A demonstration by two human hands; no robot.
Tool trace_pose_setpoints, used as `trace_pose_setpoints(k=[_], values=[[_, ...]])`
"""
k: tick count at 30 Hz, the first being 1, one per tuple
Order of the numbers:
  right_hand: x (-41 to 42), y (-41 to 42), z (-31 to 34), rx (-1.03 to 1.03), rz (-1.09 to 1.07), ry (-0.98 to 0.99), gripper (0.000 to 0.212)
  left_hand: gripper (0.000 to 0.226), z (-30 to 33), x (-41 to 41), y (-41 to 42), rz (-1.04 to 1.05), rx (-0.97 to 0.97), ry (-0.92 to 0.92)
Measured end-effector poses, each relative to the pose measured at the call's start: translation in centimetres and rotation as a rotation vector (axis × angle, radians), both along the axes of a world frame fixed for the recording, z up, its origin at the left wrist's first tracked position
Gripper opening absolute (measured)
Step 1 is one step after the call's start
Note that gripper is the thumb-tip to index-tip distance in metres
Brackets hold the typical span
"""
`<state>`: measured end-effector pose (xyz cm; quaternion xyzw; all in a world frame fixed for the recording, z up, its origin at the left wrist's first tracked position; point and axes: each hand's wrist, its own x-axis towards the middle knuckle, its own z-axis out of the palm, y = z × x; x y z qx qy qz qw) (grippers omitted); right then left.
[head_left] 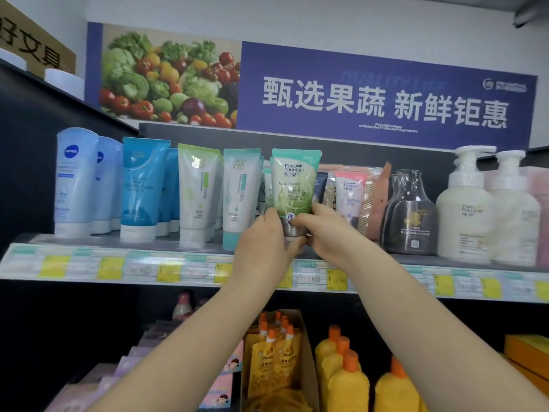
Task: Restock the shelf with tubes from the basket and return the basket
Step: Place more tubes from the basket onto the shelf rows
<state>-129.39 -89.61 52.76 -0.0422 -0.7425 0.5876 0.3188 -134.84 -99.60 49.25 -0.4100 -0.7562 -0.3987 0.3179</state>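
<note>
A green Pure Fountain facial-cleanser tube [294, 185] stands cap-down at the front of the upper shelf [166, 249], in the middle. My left hand [264, 242] grips its grey cap from the left. My right hand [323, 230] grips the cap from the right, fingers curled round it. More green tubes of the same kind show just behind it. To the left stand rows of other tubes: white-green [197, 194], teal-white [240, 197], blue [142, 188] and pale blue Nivea [74, 182]. No basket is in view.
Right of the held tube stand a pink tube [349, 194], a dark bottle [410, 215] and white pump bottles [465, 209]. Price labels line the shelf edge [335, 279]. The lower shelf holds yellow pouches [276, 361] and yellow bottles [344, 379]. A produce banner [383, 99] hangs above.
</note>
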Motion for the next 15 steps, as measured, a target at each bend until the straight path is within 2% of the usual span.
trace_pose_setpoints(k=[3, 6, 10, 12, 15], values=[[-0.34, -0.14, 0.07, 0.029, -0.037, -0.021, 0.024, 0.043, -0.27, 0.13, 0.01, 0.028, 0.012, 0.075], [-0.53, -0.57, 0.12, 0.070, -0.082, -0.059, 0.043, 0.040, -0.38, 0.26, 0.02, 0.028, 0.043, 0.096], [-0.40, -0.48, -0.01, 0.076, -0.089, -0.074, 0.037, 0.041, -0.70, 0.27, 0.12, 0.026, 0.067, 0.083], [-0.44, -0.57, -0.12, 0.073, -0.106, -0.052, 0.049, 0.046, -0.73, 0.20, 0.18, 0.038, 0.059, 0.087], [-0.78, -0.81, -0.23, 0.085, -0.143, -0.027, 0.072, 0.064, -0.77, 0.31, 0.22, 0.053, 0.033, 0.083]])
